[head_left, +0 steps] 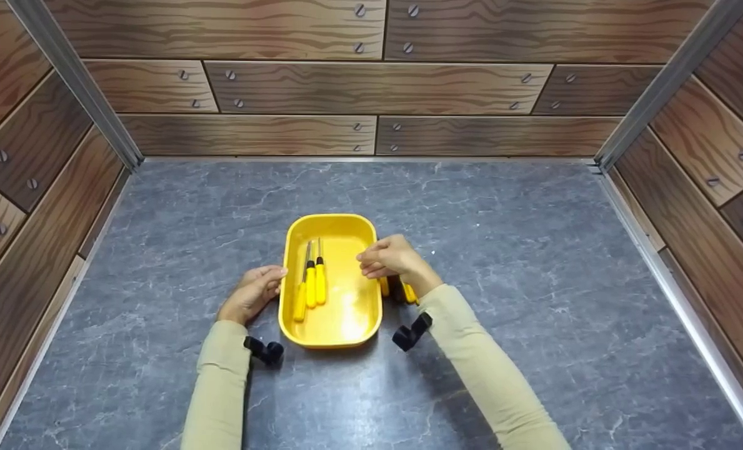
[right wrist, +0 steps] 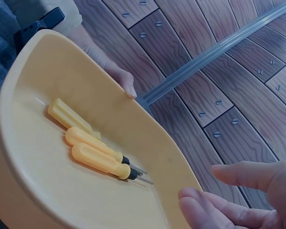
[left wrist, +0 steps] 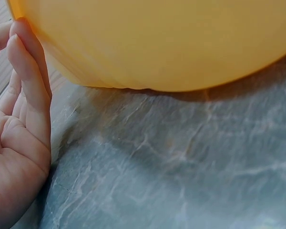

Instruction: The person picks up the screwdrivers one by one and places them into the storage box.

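A yellow tray with rounded corners holds three screwdrivers with yellow handles, lying side by side on its left half. One screwdriver has a black collar, like the one beside it; the outermost screwdriver lies slightly lower. My left hand touches the tray's left rim with its fingertips, as the left wrist view also shows. Over the right rim hovers my right hand, thumb apart from the fingers and nothing between them. More yellow handles lie outside the tray, partly hidden beneath the right hand and wrist.
The tray stands on a grey marbled tabletop. Wood-patterned panels enclose the back and both sides, with metal strips at the corners and edges. A black wrist mount sticks out from the right sleeve.
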A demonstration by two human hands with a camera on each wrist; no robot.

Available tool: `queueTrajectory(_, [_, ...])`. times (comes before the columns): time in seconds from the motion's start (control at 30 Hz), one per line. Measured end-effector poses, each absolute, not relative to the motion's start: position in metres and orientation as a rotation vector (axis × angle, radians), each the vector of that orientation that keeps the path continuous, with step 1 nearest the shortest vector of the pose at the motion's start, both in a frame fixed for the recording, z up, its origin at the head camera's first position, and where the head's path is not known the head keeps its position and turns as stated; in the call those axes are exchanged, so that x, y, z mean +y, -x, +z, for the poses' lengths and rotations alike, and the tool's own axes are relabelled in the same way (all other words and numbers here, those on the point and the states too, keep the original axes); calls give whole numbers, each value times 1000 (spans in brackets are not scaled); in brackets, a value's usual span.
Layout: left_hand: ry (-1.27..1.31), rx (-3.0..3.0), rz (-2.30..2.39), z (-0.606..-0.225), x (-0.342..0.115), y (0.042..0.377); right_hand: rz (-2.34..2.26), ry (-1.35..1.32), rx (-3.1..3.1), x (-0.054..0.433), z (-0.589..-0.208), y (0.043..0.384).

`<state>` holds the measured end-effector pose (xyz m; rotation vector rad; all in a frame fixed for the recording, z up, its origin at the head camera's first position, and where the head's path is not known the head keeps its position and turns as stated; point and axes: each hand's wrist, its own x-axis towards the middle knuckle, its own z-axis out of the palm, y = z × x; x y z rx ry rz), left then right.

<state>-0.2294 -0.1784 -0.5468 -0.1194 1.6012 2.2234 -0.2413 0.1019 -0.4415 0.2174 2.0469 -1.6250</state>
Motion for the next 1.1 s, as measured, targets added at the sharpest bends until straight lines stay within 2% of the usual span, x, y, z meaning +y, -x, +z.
queueTrajectory(0.57, [111,1587,2232,-547,-179,229,-1649,-227,2036,125,-444,245])
queueTrajectory(1.1, [140,1589,2248,-549,-178,230,-1611,-345,2046,152,-459,249])
